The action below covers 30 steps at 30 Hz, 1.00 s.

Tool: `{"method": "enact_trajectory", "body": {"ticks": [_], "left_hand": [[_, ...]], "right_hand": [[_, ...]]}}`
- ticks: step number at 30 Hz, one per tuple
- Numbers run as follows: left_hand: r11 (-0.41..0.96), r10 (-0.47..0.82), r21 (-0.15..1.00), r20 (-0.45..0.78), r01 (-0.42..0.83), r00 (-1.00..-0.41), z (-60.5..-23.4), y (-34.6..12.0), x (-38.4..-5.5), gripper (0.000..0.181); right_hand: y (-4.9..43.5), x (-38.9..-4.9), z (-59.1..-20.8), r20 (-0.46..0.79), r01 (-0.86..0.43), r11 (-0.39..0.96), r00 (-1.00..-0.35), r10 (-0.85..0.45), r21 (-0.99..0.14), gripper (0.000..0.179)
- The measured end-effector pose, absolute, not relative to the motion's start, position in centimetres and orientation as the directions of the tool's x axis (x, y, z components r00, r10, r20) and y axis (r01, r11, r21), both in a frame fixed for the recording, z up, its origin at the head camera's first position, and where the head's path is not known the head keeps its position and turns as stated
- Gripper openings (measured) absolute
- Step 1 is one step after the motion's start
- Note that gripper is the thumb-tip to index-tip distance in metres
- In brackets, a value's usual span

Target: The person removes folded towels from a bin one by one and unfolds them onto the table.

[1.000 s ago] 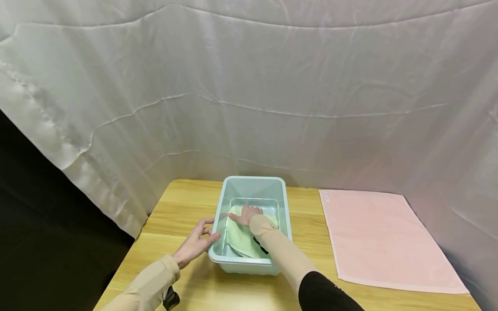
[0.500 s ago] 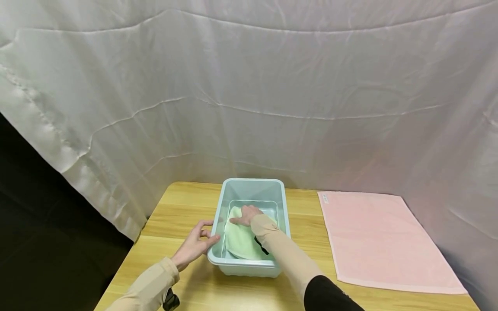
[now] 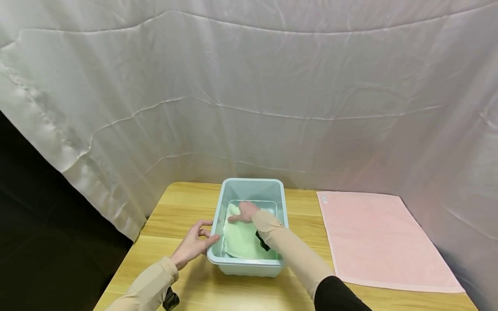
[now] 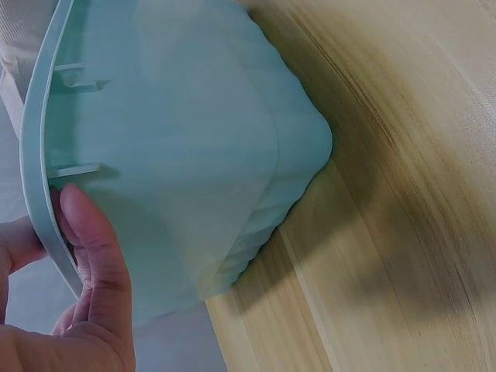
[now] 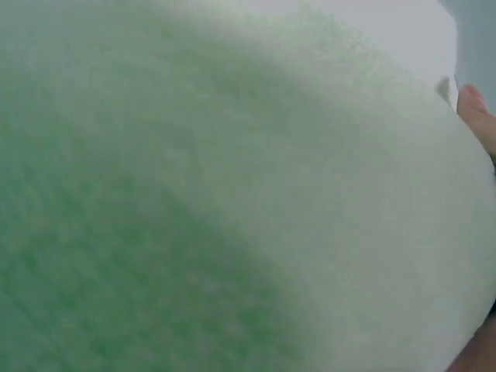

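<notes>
A light blue plastic bin (image 3: 249, 270) stands on the table, and my left hand (image 3: 193, 245) grips its left rim near the front corner. Seen from the left wrist, the thumb and fingers of that left hand (image 4: 93, 294) lie on either side of the rim. Inside the bin a pale green towel (image 3: 249, 244) covers much of the floor. On the towel's far part rests my right hand (image 3: 244, 211), thumb stretched out to the left and the other fingertips hidden. The green towel (image 5: 232, 194) fills most of the right wrist view, close and blurred.
A pink towel (image 3: 389, 242) is spread flat on the right side of the wooden table (image 3: 190, 194). Pale curtains (image 3: 272, 108) hang behind and on both sides of the table. Dark fabric (image 3: 50, 237) hangs at the left.
My right hand has shifted slightly on the green towel, whose near edge now reaches farther right along the bin floor. The left hand keeps its hold on the rim.
</notes>
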State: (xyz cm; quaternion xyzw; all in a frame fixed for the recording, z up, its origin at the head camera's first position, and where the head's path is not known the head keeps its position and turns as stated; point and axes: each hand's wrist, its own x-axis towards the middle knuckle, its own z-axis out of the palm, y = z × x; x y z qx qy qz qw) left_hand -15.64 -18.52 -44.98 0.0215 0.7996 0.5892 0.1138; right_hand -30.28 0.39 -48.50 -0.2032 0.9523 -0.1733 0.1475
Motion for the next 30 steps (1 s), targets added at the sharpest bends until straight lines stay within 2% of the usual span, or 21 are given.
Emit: {"method": "enact_trajectory", "body": {"ticks": [6,15,22,30], "left_hand": [[0.307,0.166,0.946,-0.158,-0.102,-0.973,-44.9,-18.5,-15.6,0.058],[0.335,0.143,0.937,-0.15,-0.094,-0.978,-44.8,-18.7,-15.6,0.057],[0.345,0.147,0.934,-0.152,-0.093,-0.977,-44.8,-18.9,-15.6,0.056],[0.346,0.129,0.933,-0.154,-0.101,-0.98,-44.7,-18.8,-15.6,0.055]], "right_hand": [[0.8,-30.3,-47.3,-0.176,-0.379,0.825,-0.858,-0.483,-0.42,0.04],[1.3,-29.4,-44.5,-0.111,-0.451,0.778,-0.831,-0.545,-0.437,0.062],[1.6,-28.5,-42.9,-0.077,-0.477,0.772,-0.829,-0.554,-0.42,0.039],[2.1,-28.6,-41.8,-0.107,-0.461,0.73,-0.805,-0.583,-0.504,0.035]]}}
